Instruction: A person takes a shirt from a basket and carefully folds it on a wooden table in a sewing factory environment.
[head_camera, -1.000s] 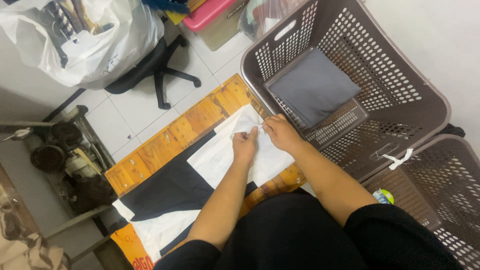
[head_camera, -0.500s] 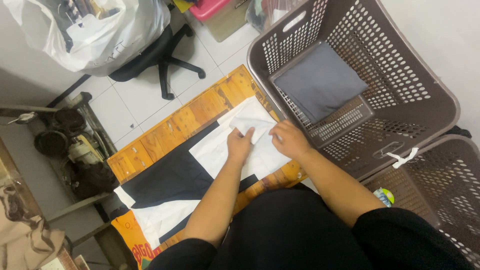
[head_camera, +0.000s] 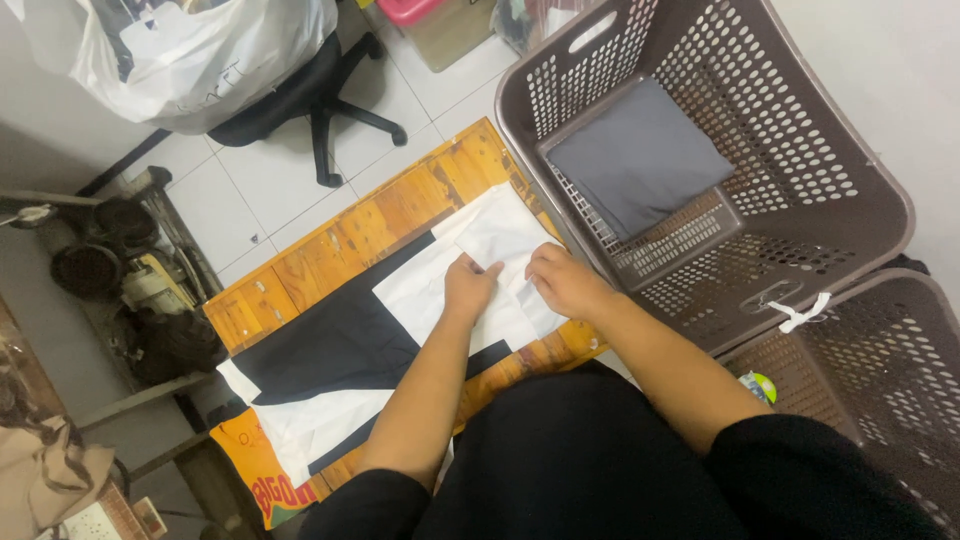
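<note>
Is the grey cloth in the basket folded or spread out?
Folded: the grey cloth lies as a neat flat rectangle inside the brown basket.

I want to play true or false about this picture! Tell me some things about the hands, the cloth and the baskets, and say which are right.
1. Both hands, left hand and right hand, rest on the white cloth. True.
2. The big brown basket holds a folded red towel. False: it holds a folded grey cloth.
3. The white cloth lies on a wooden table. True.
4. The office chair is bright yellow. False: it is black.
5. A black cloth lies beside the white one. True.
</note>
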